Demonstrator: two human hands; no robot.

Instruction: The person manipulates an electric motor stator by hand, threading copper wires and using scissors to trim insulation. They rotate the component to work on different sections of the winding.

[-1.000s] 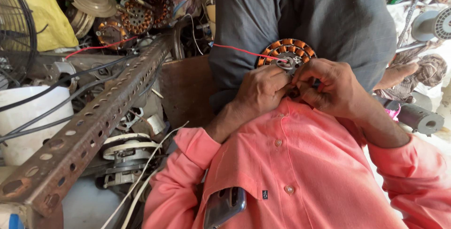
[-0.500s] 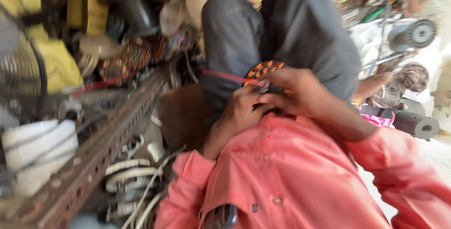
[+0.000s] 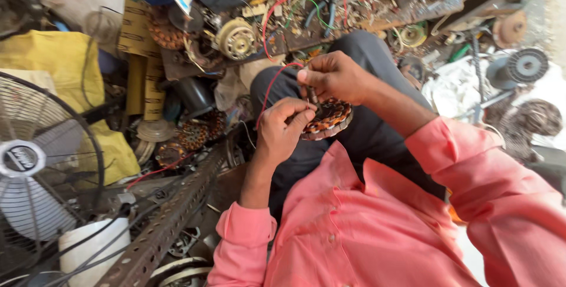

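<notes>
A round motor stator (image 3: 328, 119) with orange-brown copper windings rests over my dark trouser leg (image 3: 377, 69). My left hand (image 3: 283, 129) grips its left edge with curled fingers. My right hand (image 3: 333, 76) is above it, fingertips pinched on a thin red wire (image 3: 268, 89) that runs up and left from the stator. Both my arms wear pink sleeves (image 3: 471, 169).
A perforated metal angle bar (image 3: 171, 222) slants at lower left beside a white bucket (image 3: 97, 248). A wire-guard fan (image 3: 41, 163) stands at left before a yellow bag (image 3: 65, 69). Motor parts, coils and wires (image 3: 236, 38) clutter the bench behind; more stators (image 3: 188, 137) lie below.
The camera has tilted up and shifted, showing more of the bench. My right hand has lifted above the stator, pulling the red wire, while my left hand keeps hold of the stator.
</notes>
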